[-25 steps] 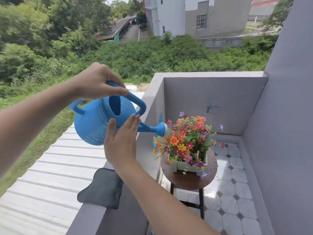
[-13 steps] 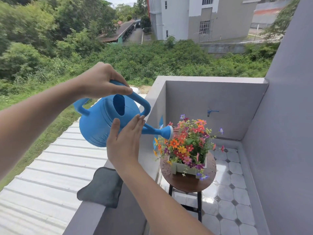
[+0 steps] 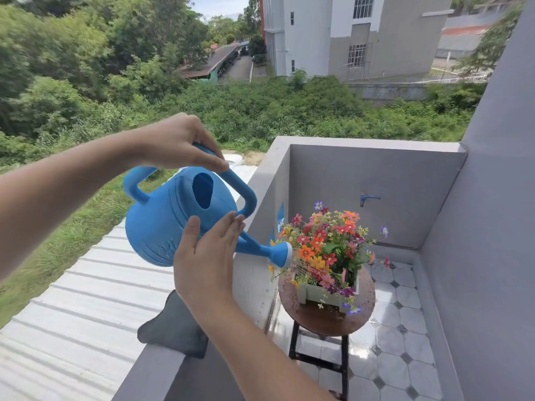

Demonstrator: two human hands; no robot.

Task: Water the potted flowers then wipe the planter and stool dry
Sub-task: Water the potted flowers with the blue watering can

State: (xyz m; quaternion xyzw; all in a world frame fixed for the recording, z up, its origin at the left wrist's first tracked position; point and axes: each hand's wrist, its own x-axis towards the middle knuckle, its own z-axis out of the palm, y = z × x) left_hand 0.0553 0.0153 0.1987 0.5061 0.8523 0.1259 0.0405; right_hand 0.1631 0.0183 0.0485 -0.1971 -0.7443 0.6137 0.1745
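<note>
Outdoors, on a small grey-walled balcony (image 3: 376, 180) with a pale tiled floor (image 3: 405, 357), a person seen from their own head height tips a blue watering can (image 3: 162, 224) toward a pot of flowers. Beyond the balcony lie a white ribbed metal roof (image 3: 72, 314), dense green bushes and a tall grey and white building. The can is held in the air over the parapet, its body to the left and its spout angled down to the right, so the round sprinkler head (image 3: 281, 254) sits right at the left edge of the blooms. The left hand (image 3: 176, 143) is clenched around the can's top handle from above. The right hand (image 3: 207, 256) is released and flat, fingers together, its palm pressed against the near side of the can's body just behind the spout. Below the spout stands a round dark wooden stool (image 3: 327, 319) on black metal legs, its top dotted with water drops. A pale rectangular planter (image 3: 321, 295) rests on the stool top, and it is filled with a bushy bunch of flowers (image 3: 327, 244) in orange, red, pink, yellow and purple. A dark grey cloth (image 3: 173, 328) lies draped over the top of the parapet (image 3: 150, 369), below the right forearm and well apart from the stool. A small blue tap (image 3: 365, 198) sticks out of the back wall, above and behind the flowers.
</note>
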